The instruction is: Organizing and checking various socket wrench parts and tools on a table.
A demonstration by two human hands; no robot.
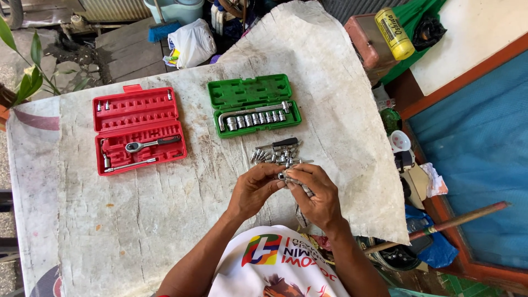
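Near the table's front edge, both hands meet: left hand (254, 190) and right hand (316, 195) pinch a small metal socket piece (282, 176) between fingertips, loose sockets (275, 155) lying just beyond.

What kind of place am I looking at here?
Probably an outdoor home or yard workbench: a worn white sheet covers the table, two open socket-set cases, red and green, lie on it, and a potted plant and buckets stand behind.

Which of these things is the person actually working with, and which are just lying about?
In use: left hand and right hand holding small metal sockets; loose socket pile; green case; red case.

Lying about: yellow can, white bag, wooden stick.
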